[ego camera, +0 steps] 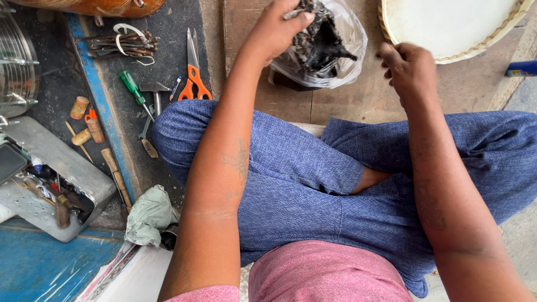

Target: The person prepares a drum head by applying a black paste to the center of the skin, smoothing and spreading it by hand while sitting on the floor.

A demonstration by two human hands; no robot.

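While the person is sitting cross-legged in blue trousers (313,173) on the floor, the left hand (277,31) is reaching into a clear plastic bag (347,50), and its fingers (299,17) are closing on a clump of dark, stringy material (321,36) at the mouth of the bag. The bag is lying on a wooden board (358,100), just beyond the knees, and the dark material is filling most of it. To the right of the bag, the right hand (408,70) is hovering above the board with its fingers curled into a loose fist; it is not touching the bag, and I cannot tell if something small is inside the fist. Beyond the right hand, further right of the bag, a round white tray with a woven rim (447,28) is resting on the board. To the left of the bag, orange-handled scissors (193,72) are lying on a dark mat, and next to them, still further left, a small hammer (155,92) and a green-handled screwdriver (134,89) are lying. Far to the left of the bag, a grey metal tray (67,162) is holding small tools, and a crumpled pale cloth (148,215) is lying close to the left knee.
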